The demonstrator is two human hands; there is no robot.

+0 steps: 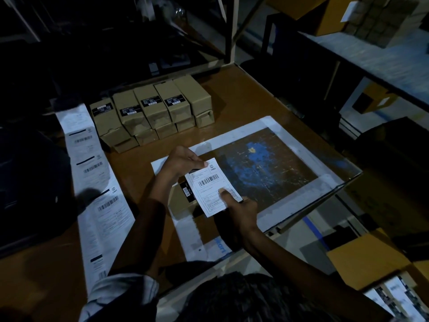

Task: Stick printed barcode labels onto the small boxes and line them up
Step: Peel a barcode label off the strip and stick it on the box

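Observation:
A white barcode label point(210, 184) lies over a small brown box point(183, 197) near the table's front middle. My left hand point(180, 163) pinches the label's top edge. My right hand point(236, 205) presses its thumb on the label's lower right part and holds the box from the right. Most of the box is hidden under the label and my hands. Behind them, a row of small brown boxes point(153, 110) with black stickers stands stacked in two layers. A long strip of printed labels point(97, 182) runs down the table's left side.
A worn blue-brown mat with white borders point(267, 168) covers the brown table point(243, 96) to the right. A dark printer point(27, 182) sits at left. Cardboard cartons point(362, 259) stand at lower right beyond the table edge. Shelving point(371, 54) rises at the back right.

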